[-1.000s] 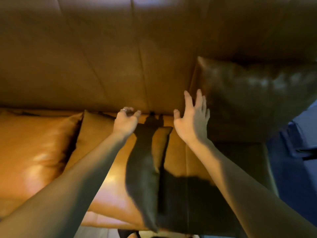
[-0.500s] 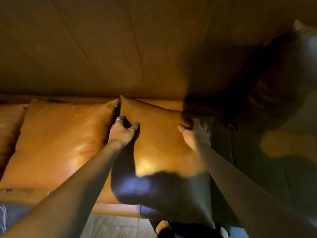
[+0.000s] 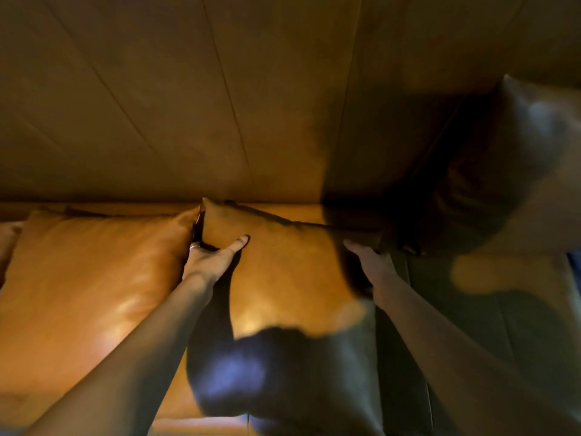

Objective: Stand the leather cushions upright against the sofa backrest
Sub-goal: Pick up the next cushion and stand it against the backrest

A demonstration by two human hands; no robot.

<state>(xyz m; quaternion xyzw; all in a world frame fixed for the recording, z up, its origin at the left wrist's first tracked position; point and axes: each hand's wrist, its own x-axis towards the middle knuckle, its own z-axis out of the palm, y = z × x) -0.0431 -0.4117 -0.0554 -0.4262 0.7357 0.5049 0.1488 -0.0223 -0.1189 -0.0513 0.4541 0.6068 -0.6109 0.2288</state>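
Note:
A tan leather cushion (image 3: 292, 278) lies on the sofa seat in the middle, its near part in shadow. My left hand (image 3: 213, 258) grips its left edge near the top corner, thumb on its face. My right hand (image 3: 374, 265) holds its right edge. Another tan cushion (image 3: 94, 278) lies flat to the left. At the right a darker cushion (image 3: 509, 171) stands upright against the sofa backrest (image 3: 220, 105).
The edge of one more cushion (image 3: 8, 243) shows at the far left. The sofa seat (image 3: 509, 303) to the right lies partly in shadow. The sofa's front edge runs along the bottom of the view.
My view swung left, off the upright cushion at the right. Both hands dropped from the air onto the middle cushion and took hold of its two side edges.

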